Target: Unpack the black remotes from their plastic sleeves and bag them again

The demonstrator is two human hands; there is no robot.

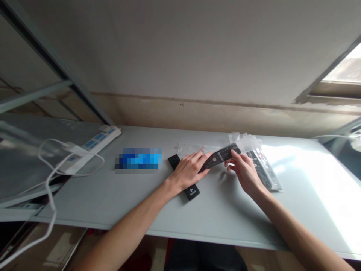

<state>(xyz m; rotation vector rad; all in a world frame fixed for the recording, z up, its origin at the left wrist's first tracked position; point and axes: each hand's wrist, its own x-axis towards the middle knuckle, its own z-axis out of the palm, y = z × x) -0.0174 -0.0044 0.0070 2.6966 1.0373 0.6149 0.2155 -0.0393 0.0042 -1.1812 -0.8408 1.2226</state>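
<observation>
A black remote control [221, 156] with small pale and grey buttons is held tilted above the table, its outline slightly curved. My left hand [189, 169] closes round its lower left end. At the upper right end, my right hand [242, 167] pinches it between thumb and fingers. Beneath my left hand lies a second black remote control [192, 192], its middle covered by that hand and white marks on its near end. Just right of my right hand, another black remote control [265, 171] rests in clear plastic wrapping.
Crumpled clear plastic [245, 142] lies near the wall. A blurred-out blue item [141, 160] is on the grey table [126, 203], left of my hands. Further left are a white power strip [97, 142], a plugged-in adapter [72, 160] and a loose white cable [51, 203]. Metal frame bars [81, 99] rise there.
</observation>
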